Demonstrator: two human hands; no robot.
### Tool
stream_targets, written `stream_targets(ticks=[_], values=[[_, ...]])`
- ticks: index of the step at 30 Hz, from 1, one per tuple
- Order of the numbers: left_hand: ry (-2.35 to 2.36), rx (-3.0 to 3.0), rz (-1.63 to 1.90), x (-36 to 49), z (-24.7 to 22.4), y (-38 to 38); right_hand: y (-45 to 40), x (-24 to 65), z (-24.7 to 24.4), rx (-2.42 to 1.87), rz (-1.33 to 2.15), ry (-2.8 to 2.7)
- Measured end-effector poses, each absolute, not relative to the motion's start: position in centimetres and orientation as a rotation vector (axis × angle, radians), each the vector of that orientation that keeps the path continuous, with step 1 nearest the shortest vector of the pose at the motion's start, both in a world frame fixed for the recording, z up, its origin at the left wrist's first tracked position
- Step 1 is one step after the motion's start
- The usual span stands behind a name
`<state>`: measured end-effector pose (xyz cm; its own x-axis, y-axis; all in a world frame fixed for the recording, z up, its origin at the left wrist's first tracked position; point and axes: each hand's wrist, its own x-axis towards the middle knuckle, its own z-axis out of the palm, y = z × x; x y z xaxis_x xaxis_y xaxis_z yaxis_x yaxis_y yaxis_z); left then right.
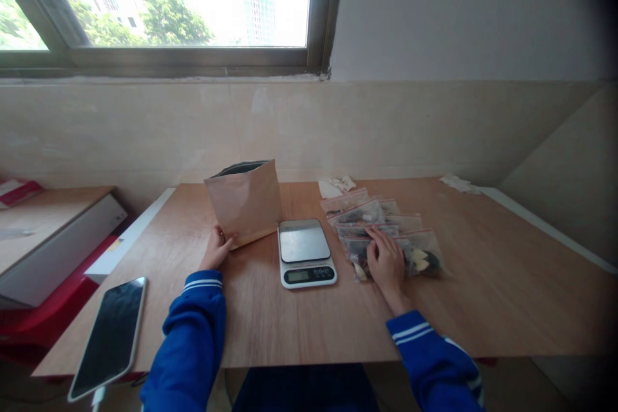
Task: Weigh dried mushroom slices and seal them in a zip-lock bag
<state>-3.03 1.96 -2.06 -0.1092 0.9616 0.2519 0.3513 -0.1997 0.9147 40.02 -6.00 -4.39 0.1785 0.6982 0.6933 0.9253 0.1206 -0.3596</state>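
An upright brown paper pouch (248, 203) stands with its mouth gaping at the top, showing a dark inside. My left hand (219, 248) pinches its lower left corner, thumb in front. Just right of the pouch is a white kitchen scale (308, 254) with a square metal plate and a small display, whose digits I cannot read. My right hand (386, 261) lies palm down with fingers stretched over several clear zip bags (360, 214). The nearest right bag (427, 254) holds dark and pale yellowish pieces; the hand hides part of the pile.
A phone (110, 335) with a cable plugged in lies at the table's left front edge. Crumpled tissue (338, 187) is behind the bags, and more paper (459, 184) lies at the back right. The wooden table (290, 328) meets a tiled wall under a window.
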Motion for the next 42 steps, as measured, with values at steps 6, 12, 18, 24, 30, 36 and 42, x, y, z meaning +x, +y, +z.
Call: stream_targets(ticks=[6, 12, 18, 24, 30, 36, 42], values=[[1.594, 1.592, 1.328, -3.3, -3.0, 1.7, -6.3, 39.9, -4.4, -1.587, -0.364, -1.631], [2.018, 1.644, 1.425, -2.4, -3.0, -1.6, -6.3, 40.2, -4.8, -1.527, -0.341, -1.800], [1.867, 1.546, 1.438, -2.0, -3.7, -6.7, -6.0, 40.4, -5.1, -1.545, -0.345, -1.691], [1.676, 1.923, 0.933, -0.9, -2.1, -9.0, -6.0, 40.1, -4.9, -1.594, -0.345, -1.650], [1.703, 1.977, 0.864, -0.5, -2.1, -8.7, -6.3, 39.9, -4.5, -1.614, -0.355, -1.574], [1.714, 1.964, 0.884, -0.7, -2.8, -8.7, -6.5, 40.1, -3.6, -1.601, -0.363, -1.544], [1.630, 1.810, 0.987, -0.1, -1.9, -8.9, -7.7, 39.1, 1.6, -1.599, -0.290, -1.520]])
